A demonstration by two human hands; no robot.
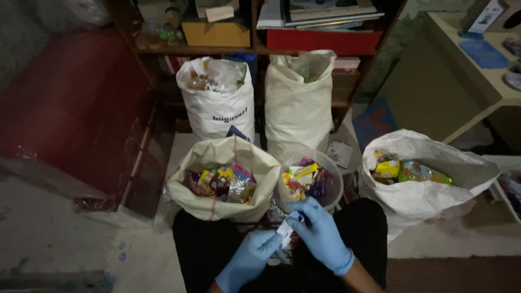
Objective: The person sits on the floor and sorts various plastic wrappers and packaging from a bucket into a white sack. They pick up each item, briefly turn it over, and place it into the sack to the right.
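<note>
Both my hands wear blue gloves and meet over my lap. My left hand (251, 258) and my right hand (320, 234) together hold a small white and blue wrapper (286, 228). Just beyond them stands a clear plastic tub (335, 172) filled with colourful wrappers. To its left is an open cream sack (217, 203) also holding mixed wrappers and packets.
Two tall white sacks (220, 111) (297, 103) stand further back against a wooden shelf (217, 49) with books and boxes. An open white sack (434, 154) with packets lies at the right. A pale table (477, 81) is at the far right, a red wall at the left.
</note>
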